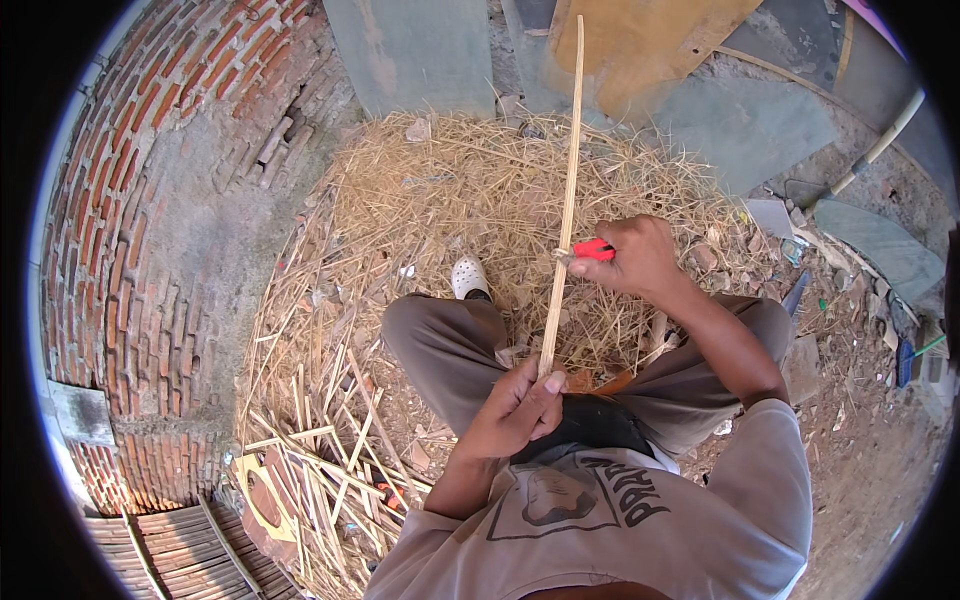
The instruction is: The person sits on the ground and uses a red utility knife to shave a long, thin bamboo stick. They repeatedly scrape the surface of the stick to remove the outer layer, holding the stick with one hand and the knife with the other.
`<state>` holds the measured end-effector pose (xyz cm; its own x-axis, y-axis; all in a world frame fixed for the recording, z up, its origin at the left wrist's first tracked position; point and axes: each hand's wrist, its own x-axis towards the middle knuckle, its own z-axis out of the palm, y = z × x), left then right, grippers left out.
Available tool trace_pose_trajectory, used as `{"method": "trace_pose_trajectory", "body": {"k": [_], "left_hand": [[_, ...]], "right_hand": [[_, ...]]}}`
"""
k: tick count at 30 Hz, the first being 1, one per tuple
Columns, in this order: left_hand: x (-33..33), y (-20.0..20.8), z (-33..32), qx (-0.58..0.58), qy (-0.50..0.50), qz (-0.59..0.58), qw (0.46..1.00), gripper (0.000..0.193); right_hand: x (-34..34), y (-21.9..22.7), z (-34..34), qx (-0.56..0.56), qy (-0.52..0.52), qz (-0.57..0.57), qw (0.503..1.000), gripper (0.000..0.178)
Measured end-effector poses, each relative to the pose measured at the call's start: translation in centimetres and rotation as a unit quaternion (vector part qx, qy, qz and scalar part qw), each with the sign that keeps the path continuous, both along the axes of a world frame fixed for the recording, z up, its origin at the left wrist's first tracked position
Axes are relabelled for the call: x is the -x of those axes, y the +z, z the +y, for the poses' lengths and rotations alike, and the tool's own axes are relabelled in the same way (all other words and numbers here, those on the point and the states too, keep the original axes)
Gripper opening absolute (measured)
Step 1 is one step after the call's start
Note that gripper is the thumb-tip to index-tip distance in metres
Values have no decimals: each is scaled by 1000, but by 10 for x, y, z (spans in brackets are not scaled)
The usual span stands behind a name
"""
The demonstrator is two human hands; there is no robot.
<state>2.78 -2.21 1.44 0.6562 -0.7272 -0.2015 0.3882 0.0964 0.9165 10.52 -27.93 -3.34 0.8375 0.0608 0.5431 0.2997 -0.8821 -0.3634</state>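
Two hands work one long bamboo strip [566, 200]. Nearest, the left hand [515, 405] is clenched round its lower end above the lap. Farther up, the right hand [635, 255] grips a red-handled knife [590, 249] against the strip, which rises over the heap of straw-coloured shavings [450, 200] toward the brick wall [150, 200].

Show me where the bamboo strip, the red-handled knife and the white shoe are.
bamboo strip [568, 190], head view, on its upper shaft.
red-handled knife [592, 249], head view, on the red handle.
white shoe [469, 276], head view, on its toe.
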Motion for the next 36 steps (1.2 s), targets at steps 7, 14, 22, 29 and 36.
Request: {"method": "trace_pose_trajectory", "body": {"k": [7,14,22,29,36], "left_hand": [[6,-1,8,23,-47,29,998,17],[21,13,27,-35,-100,19,994,18],[40,19,68,-38,-182,91,978,17],[10,-11,31,-27,3,6,1000,19],[-11,-5,6,-79,21,-67,994,15]], "right_hand": [[7,-2,2,-13,2,44,999,68],[-16,0,-39,-71,-106,94,987,70],[-38,0,-102,-179,-276,140,934,79],[33,-6,48,-6,102,139,985,66],[16,-2,31,-16,48,103,993,65]]}}
